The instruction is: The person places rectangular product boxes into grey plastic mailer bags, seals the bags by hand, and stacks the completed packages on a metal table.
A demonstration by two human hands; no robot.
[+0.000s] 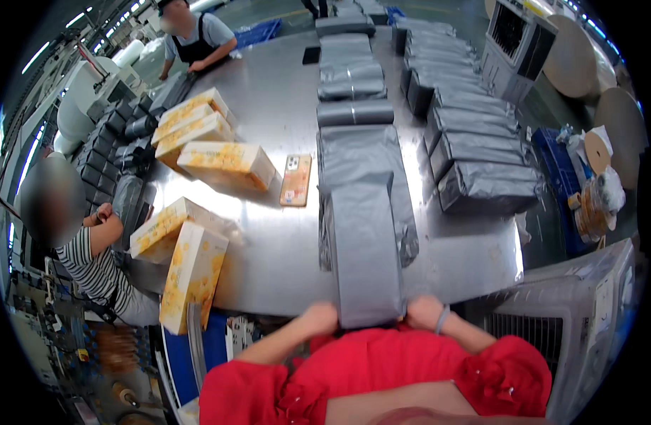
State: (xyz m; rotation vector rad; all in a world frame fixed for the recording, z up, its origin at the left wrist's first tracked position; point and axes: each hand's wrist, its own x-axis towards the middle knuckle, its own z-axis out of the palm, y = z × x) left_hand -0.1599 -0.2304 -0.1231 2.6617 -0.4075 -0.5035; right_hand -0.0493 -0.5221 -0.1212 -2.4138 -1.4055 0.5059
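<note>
Grey plastic bundle (368, 255) is lying lengthwise at the near middle of the metal table (283, 262), its far part overlapping wider grey sheets (357, 150). The left hand (320, 319) is resting by its near left corner, the right hand (424, 312) by its near right one; blur is hiding whether their fingers are gripping, so I cannot tell. Going by its smooth, lightly creased surface, the bundle is probably behaving as soft, slippery and hardly fragile, its weight being uncertain. Both long edges are likely offering the steadiest hold.
</note>
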